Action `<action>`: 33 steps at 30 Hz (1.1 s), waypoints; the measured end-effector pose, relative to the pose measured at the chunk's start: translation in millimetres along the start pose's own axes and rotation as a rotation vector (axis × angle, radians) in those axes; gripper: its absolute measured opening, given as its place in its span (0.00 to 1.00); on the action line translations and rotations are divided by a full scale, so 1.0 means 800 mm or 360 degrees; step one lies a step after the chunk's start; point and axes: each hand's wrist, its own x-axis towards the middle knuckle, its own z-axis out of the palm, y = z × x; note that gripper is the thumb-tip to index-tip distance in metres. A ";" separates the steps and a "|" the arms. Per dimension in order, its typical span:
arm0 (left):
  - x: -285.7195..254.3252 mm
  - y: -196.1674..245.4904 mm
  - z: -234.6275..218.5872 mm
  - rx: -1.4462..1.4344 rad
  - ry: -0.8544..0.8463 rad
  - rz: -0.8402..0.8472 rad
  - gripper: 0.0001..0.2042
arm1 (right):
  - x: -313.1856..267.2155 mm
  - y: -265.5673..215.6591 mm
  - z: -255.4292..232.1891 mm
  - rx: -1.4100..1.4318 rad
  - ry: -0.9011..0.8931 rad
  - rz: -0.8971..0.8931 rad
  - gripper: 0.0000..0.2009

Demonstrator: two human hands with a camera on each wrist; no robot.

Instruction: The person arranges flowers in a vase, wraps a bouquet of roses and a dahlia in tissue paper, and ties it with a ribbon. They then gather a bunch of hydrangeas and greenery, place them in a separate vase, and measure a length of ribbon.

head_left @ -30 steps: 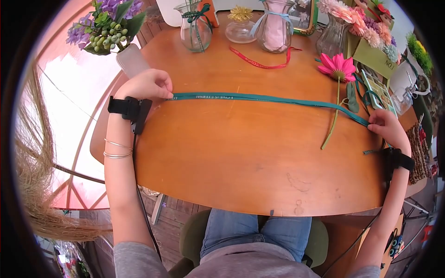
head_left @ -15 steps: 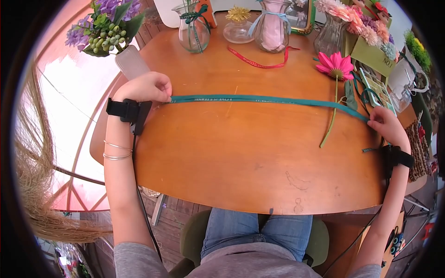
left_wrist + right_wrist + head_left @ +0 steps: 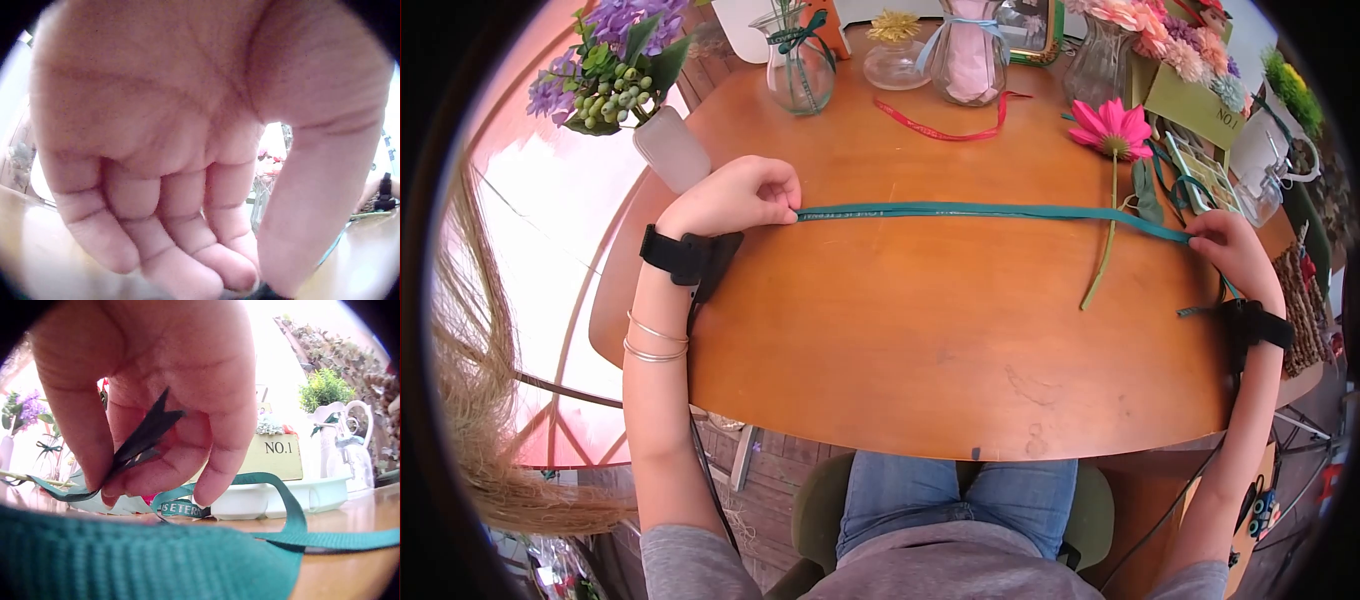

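Note:
A long teal ribbon [image 3: 1000,210] with printed lettering stretches nearly straight across the wooden table [image 3: 900,330]. My left hand [image 3: 755,190] pinches its left end between thumb and fingertips; in the left wrist view the curled fingers [image 3: 181,269] hide most of that grip. On the right, my right hand [image 3: 1235,255] pinches the other end. A notched dark ribbon tip [image 3: 147,431] pokes up from this pinch in the right wrist view. The ribbon crosses over the stem of a pink flower [image 3: 1112,130] lying on the table.
At the back stand a glass vase with a green bow [image 3: 800,75], a vase holding pink paper [image 3: 970,65] and a red ribbon [image 3: 940,132]. Purple flowers [image 3: 625,50] stand at the left. A green NO.1 box [image 3: 1190,105] and a pale tray [image 3: 1200,170] sit back right.
My left hand has moved a little right, so the ribbon's span between the hands is shorter. The head view has shifted slightly; both hands keep their pinch.

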 end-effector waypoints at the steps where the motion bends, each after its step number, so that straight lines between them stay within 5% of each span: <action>1: -0.001 0.002 -0.001 0.0014 -0.0040 -0.0044 0.05 | 0.000 0.001 0.000 -0.0038 0.0021 -0.0008 0.06; 9: -0.006 0.005 -0.002 -0.0068 -0.0134 -0.0077 0.05 | 0.000 -0.004 0.001 -0.0056 0.0045 0.0040 0.06; 15: -0.006 -0.006 -0.005 -0.0306 0.0058 0.0010 0.05 | 0.000 -0.015 -0.001 -0.0131 0.0041 -0.0066 0.06; 20: -0.009 -0.004 -0.009 -0.0496 -0.0066 -0.0144 0.05 | 0.001 -0.010 0.000 0.0235 -0.0105 0.0061 0.05; 26: -0.007 -0.003 -0.009 -0.0418 -0.0242 -0.0225 0.06 | -0.001 -0.008 -0.001 -0.0018 -0.0200 0.0080 0.08; 28: -0.007 -0.007 -0.010 -0.0449 -0.0266 -0.0220 0.06 | -0.001 -0.005 -0.002 -0.0259 -0.0178 -0.0210 0.08; 33: -0.011 -0.003 -0.010 -0.0658 -0.0232 -0.0319 0.05 | 0.001 -0.011 -0.004 -0.0092 -0.0280 0.0044 0.07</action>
